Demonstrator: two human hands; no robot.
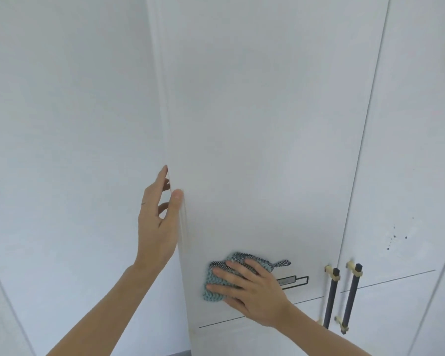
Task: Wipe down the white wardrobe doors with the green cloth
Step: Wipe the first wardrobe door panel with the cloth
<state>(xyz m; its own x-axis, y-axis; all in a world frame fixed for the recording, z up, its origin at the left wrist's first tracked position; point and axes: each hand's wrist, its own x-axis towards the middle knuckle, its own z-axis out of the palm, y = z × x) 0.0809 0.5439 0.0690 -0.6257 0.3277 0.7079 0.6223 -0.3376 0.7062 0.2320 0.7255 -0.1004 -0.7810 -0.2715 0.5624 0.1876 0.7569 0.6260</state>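
A white wardrobe door (267,124) fills the middle of the head view. My right hand (252,291) presses a green knitted cloth (213,283) flat against the lower part of this door, fingers spread and straight over it. The cloth has a dark patterned border and a hanging loop at its upper right. My left hand (157,222) rests with straight fingers along the door's left edge, thumb on the front face and fingers behind the edge. A second white door (409,150) stands to the right.
Two dark bar handles with brass ends (344,296) hang where the two doors meet, right of my right hand. A thin dark line mark (294,280) sits on the door beside the cloth. Dark specks (396,237) dot the right door. A white wall (62,124) lies left.
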